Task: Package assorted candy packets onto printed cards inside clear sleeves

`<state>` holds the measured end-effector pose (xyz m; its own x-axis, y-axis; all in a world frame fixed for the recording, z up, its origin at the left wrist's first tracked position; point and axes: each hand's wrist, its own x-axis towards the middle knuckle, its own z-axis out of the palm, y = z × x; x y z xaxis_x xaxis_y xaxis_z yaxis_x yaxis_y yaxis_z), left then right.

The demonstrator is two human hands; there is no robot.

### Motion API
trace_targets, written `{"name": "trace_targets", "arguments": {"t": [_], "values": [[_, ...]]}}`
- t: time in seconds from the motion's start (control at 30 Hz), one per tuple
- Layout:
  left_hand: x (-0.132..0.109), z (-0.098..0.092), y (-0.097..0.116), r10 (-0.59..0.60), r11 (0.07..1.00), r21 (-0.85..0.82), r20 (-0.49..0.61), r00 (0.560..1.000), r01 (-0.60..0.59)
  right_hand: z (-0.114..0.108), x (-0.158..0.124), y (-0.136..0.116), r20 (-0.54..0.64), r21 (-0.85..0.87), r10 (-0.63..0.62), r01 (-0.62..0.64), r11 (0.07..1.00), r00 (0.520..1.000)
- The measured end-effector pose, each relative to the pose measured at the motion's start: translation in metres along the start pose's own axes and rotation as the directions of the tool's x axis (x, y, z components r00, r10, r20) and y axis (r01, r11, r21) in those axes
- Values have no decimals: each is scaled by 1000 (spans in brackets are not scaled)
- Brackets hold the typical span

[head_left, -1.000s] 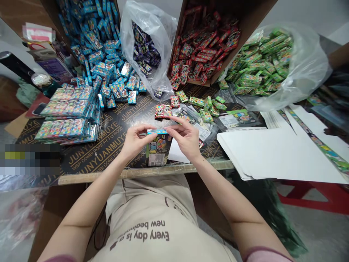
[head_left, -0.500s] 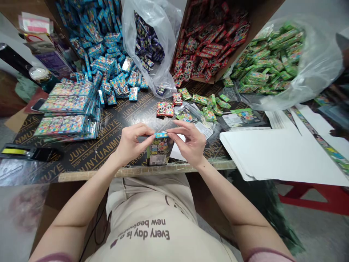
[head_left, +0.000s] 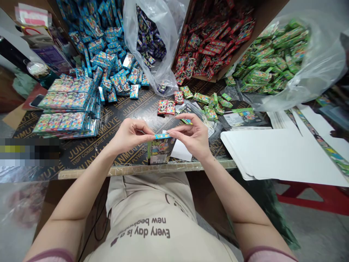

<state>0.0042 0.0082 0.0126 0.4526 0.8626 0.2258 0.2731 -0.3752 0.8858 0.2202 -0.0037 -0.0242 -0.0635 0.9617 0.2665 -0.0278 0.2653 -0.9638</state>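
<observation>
Black plywood (head_left: 109, 125) underlies the packet (head_left: 160, 151), above grey floor (head_left: 324, 233).

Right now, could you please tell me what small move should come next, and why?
Perhaps steady the packet with the left hand and press along its blue top edge with the right hand, since both touch it and the packet stands upright.

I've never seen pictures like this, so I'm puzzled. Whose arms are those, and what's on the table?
They belong to a person, not a machine: you can see the left hand and the right hand, both bare. A camera on the person's head takes every picture, looking forward and down. Both hands pinch the top of a dark printed packet, where a blue strip shows. On the dark table lie little blue boxes, red boxes, green boxes, stacked colourful packs and white sheets.
</observation>
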Motion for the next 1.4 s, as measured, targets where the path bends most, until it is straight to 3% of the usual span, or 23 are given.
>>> {"name": "trace_targets", "arguments": {"t": [0.1,0.23,0.33,0.4,0.47,0.57,0.63,0.73,0.77,0.83,0.9,0.97,1.07,1.2,1.4], "values": [[-2,3,2,66,997,48,-18,998,-65,-1,0,-1,-3,-7,13,-13,1000,1000],[-11,13,1,327,901,332,-97,940,-279,-1,-5,3,10,-90,-51,52,995,999],[-16,17,-6,435,806,488,-105,894,-335,0,-12,10,32,-232,-249,249,940,968],[-17,18,-11,446,773,547,-106,889,-322,1,-17,16,82,-358,-401,402,843,912],[-16,21,-14,451,745,583,-83,889,-323,0,-21,18,135,-446,-473,479,756,871],[-16,28,-18,482,720,601,-73,873,-347,-4,-20,14,123,-430,-417,427,795,901],[-16,32,-21,494,723,599,-102,863,-343,-10,-13,5,38,-380,-367,353,855,929],[-16,36,-24,498,734,594,-144,855,-328,-18,7,-16,-66,-370,-346,299,880,936],[-16,37,-25,499,741,586,-156,852,-327,-20,15,-24,-39,-369,-315,280,886,948],[-15,38,-25,494,767,554,-189,849,-323,-21,31,-38,138,-332,-170,207,920,976],[-14,38,-24,479,803,508,-237,845,-312,-18,45,-48,392,-289,27,95,953,920],[-13,38,-22,470,827,472,-283,836,-305,-13,57,-52,586,-276,166,3,961,793],[-13,38,-18,461,840,452,-303,834,-300,-5,70,-50,712,-267,235,-54,962,661],[-15,37,-11,436,845,461,-296,850,-273,2,80,-45,766,-262,247,-64,963,594],[-14,42,-11,405,858,459,-327,854,-231,3,84,-43,783,-295,268,-44,955,562]]}}
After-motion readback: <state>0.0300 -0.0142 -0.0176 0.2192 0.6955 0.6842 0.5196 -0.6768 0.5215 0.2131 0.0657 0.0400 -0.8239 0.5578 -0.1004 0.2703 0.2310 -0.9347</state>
